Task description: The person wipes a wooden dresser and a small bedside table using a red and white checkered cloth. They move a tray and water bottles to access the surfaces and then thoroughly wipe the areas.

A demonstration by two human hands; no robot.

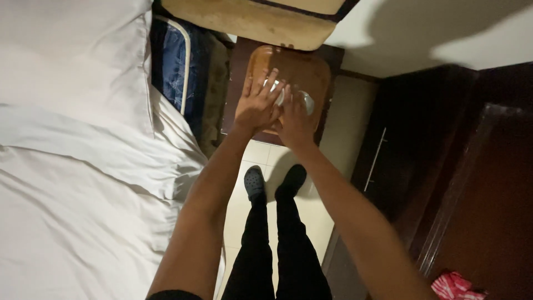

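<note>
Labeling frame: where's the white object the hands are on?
Head view, upper centre: the white object sits on the brown tray atop the dark nightstand, under the left hand and right hand, right of the bed.

White bed [72, 166], dark cabinet [444, 166], seemingly tiled floor [344, 133]

Dim, warm indoor light from my view. The white bed [66, 166] is the brightest area, nearly blown out top left. Soft shadows fall across the wall [422, 33] top right. Dark cabinet [472, 166] at right loses detail, v. murky. Slight grain & motion softness around both hands; edges stretch a bit.
</note>
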